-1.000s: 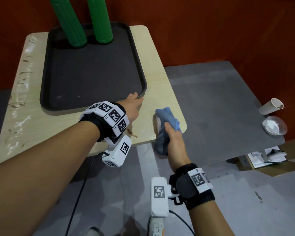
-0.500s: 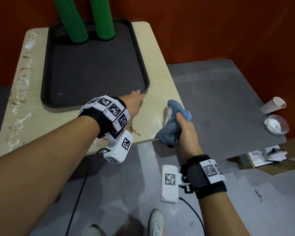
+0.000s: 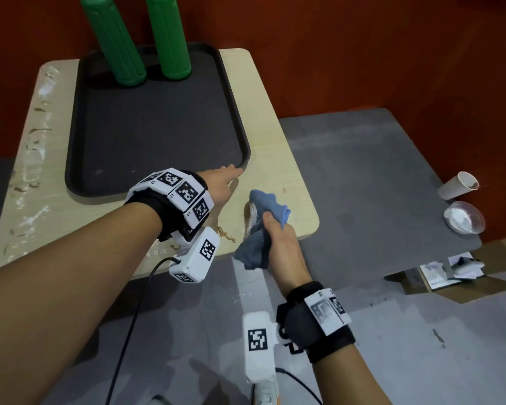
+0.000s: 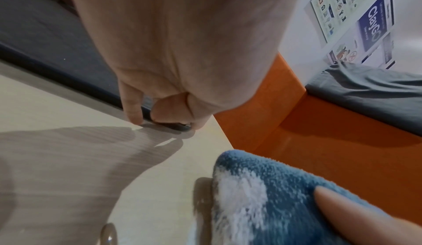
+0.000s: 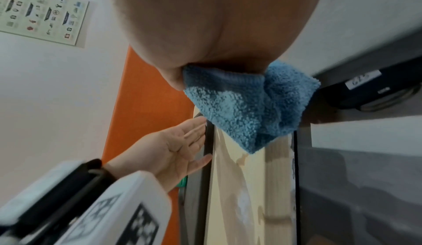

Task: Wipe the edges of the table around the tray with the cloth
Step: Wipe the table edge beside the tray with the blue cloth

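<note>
1. The left hand (image 3: 221,187) reaches forward with straight, relaxed fingers, their tips touching the near right corner of the dark rectangular plastic tray (image 3: 76,159).
2. The right hand (image 3: 278,241) clenches a crumpled blue fluffy cloth (image 3: 260,217) dusted with white powder, held at the near right corner of the pale wooden table (image 3: 275,159), beside the tray.
3. The tray holds two upright green ribbed plastic bottles (image 3: 117,42) at its far end.
4. Smears streak the table's left edge.
5. On a grey surface to the right, a white paper cup (image 3: 457,185) lies tipped beside a clear bowl of white powder (image 3: 463,220).
</note>
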{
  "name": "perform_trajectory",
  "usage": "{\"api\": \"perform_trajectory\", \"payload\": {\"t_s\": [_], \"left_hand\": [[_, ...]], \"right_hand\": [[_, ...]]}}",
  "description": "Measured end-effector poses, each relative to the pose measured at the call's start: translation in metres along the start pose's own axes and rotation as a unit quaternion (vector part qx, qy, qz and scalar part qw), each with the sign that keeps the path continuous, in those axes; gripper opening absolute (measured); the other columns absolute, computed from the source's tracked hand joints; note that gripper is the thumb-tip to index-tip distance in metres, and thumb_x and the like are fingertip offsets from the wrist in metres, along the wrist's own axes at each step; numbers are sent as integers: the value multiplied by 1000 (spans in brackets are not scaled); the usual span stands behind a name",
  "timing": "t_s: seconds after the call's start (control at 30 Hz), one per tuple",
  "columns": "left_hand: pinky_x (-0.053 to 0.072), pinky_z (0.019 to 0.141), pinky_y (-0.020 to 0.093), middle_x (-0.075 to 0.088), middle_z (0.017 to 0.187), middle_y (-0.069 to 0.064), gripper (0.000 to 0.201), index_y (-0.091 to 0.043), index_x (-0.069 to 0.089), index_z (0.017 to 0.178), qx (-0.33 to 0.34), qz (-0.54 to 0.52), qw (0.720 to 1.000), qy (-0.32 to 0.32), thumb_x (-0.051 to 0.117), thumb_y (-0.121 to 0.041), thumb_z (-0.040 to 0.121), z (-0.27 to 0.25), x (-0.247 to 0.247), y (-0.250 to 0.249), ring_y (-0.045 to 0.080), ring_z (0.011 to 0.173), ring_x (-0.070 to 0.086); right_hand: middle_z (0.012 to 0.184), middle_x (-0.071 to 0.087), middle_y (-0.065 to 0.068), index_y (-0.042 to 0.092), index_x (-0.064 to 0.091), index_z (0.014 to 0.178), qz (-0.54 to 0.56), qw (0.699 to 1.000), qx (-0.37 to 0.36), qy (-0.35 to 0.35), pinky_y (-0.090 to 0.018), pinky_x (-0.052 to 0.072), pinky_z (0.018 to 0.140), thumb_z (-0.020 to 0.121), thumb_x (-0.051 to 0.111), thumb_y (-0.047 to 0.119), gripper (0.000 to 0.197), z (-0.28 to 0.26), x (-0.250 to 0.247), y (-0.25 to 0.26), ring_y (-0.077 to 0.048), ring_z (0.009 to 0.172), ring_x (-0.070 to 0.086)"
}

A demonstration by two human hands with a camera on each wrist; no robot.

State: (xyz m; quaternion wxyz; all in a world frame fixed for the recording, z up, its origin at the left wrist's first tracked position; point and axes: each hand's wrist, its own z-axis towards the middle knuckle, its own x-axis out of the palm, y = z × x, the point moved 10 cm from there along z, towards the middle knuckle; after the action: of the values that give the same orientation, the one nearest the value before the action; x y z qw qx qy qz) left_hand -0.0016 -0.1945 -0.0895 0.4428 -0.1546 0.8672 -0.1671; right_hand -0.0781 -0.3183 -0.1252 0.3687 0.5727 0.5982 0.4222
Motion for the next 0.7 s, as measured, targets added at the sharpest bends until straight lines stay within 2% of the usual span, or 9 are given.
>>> {"api": "perform_trajectory", "payload": {"t_s": [0.1,0.17,0.2,0.27,0.3,0.47,0.5,0.57,0.7], "left_hand": [[5,118,22,4,162,-3,70,-23,14,153,-2,-13,1000,-6,23,11,92,-1,-1,2,9,149,3],[6,116,20,4,162,-4,69,-23,15,153,1,-16,1000,-10,23,11,93,-2,0,3,8,149,3],[6,116,19,4,162,-4,69,-23,15,153,2,-16,1000,-10,23,11,93,-2,1,3,8,149,3],[6,116,20,4,162,-4,69,-23,13,153,2,-16,1000,-6,22,11,93,-2,1,2,8,149,3],[6,116,20,3,162,-4,69,-23,13,153,3,-19,1000,-4,22,11,93,-2,1,2,8,149,3],[6,117,22,4,162,-4,68,-24,13,153,3,-16,1000,-1,21,9,94,-1,-2,3,9,149,3],[7,117,21,4,162,-5,68,-24,13,153,2,-16,1000,-2,21,9,94,-2,-2,3,8,149,3],[7,117,21,3,162,-5,69,-24,13,153,1,-16,1000,-1,20,10,93,-2,0,3,8,149,3],[7,118,23,3,162,-5,70,-24,14,153,3,-24,1000,2,22,10,92,3,3,5,9,149,3]], "right_hand": [[85,62,9,22,60,94,-4,1000,0,-25,-9,49,70,103,37,26,25,13,-19,12,-5,80,62],[91,60,19,23,60,110,5,999,3,-46,-2,45,63,103,37,25,24,26,-30,18,8,80,63],[95,61,20,23,59,120,0,998,2,-60,-6,47,71,102,37,27,28,32,-34,23,10,85,63],[103,63,15,25,58,127,-18,997,5,-81,-26,47,93,100,39,33,34,39,-38,26,-4,102,62],[103,63,14,27,58,127,-14,997,9,-81,-31,46,96,100,39,35,34,38,-37,24,-9,105,61],[100,59,18,27,54,127,-4,999,34,-39,-8,46,66,102,36,31,31,25,-24,13,10,85,56],[105,63,13,28,57,121,-9,998,32,-54,-10,49,73,102,37,33,28,28,-28,16,8,87,58],[113,64,4,28,59,118,-19,995,36,-87,-29,48,93,99,40,36,28,34,-34,22,-6,98,61],[122,60,2,18,50,136,-29,997,38,-57,-34,43,99,101,37,32,40,15,-19,12,-15,111,55]]}}
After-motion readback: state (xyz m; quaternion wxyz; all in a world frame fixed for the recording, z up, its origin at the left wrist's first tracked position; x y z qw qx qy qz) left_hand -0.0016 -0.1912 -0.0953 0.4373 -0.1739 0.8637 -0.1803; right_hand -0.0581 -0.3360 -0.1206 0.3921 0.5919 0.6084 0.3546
